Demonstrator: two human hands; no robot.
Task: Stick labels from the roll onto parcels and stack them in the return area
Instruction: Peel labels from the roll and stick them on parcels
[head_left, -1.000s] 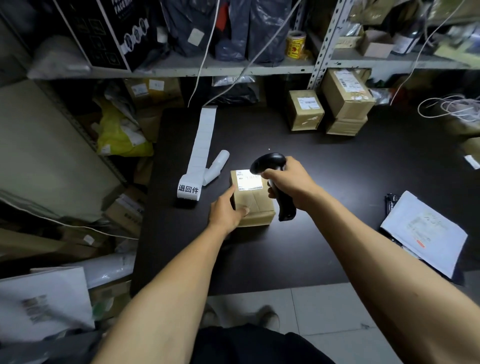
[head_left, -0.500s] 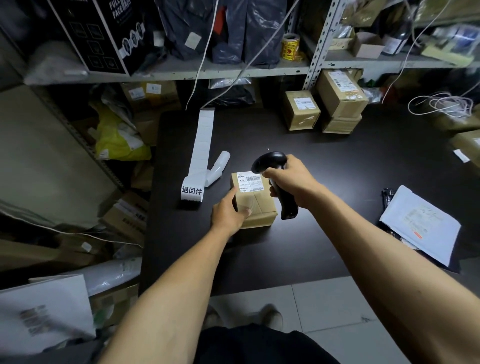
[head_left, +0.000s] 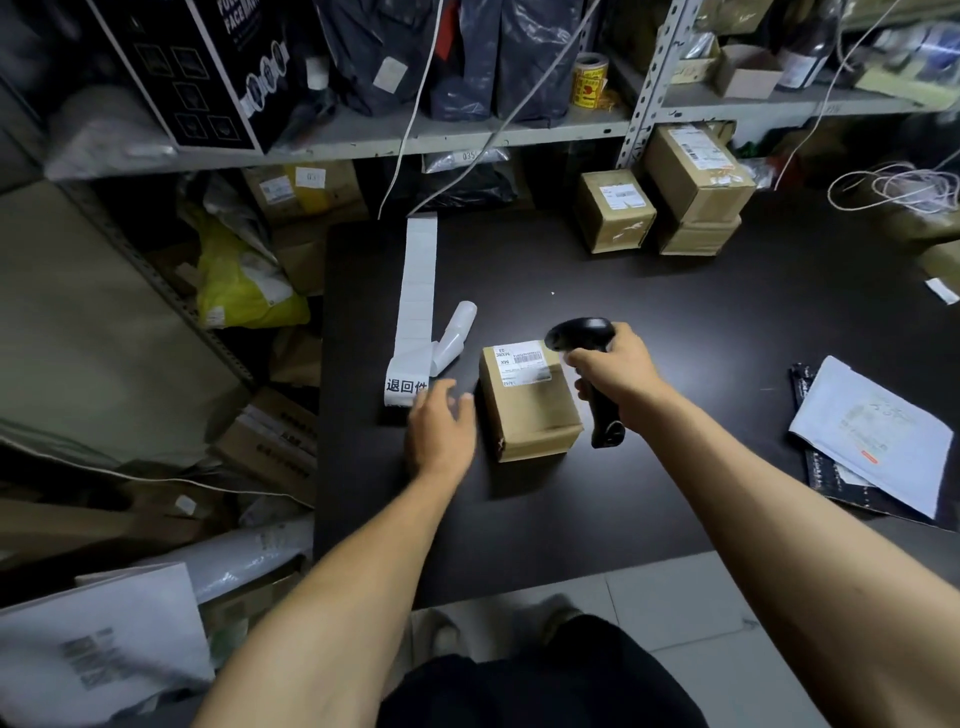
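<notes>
A small brown cardboard parcel (head_left: 529, 410) with a white shipping label on top lies on the black table (head_left: 675, 322). My right hand (head_left: 615, 371) grips a black barcode scanner (head_left: 589, 338) just right of the parcel, its head over the parcel's far right corner. My left hand (head_left: 441, 423) hovers left of the parcel with fingers relaxed, holding nothing, its fingertips near the printed end of the white label strip (head_left: 415, 306). That strip runs from the table's back edge toward me and ends in a label with black characters.
Three brown boxes (head_left: 670, 202) are stacked at the table's back under the metal shelf (head_left: 395, 135). White papers on a dark notebook (head_left: 872, 436) lie at the right. Boxes and bags crowd the floor at left. A coiled white cable (head_left: 898, 187) sits back right.
My left hand has let go of the parcel's near left corner and moved left toward the label strip. The scanner's light on the parcel label has gone out. My right hand stays put.
</notes>
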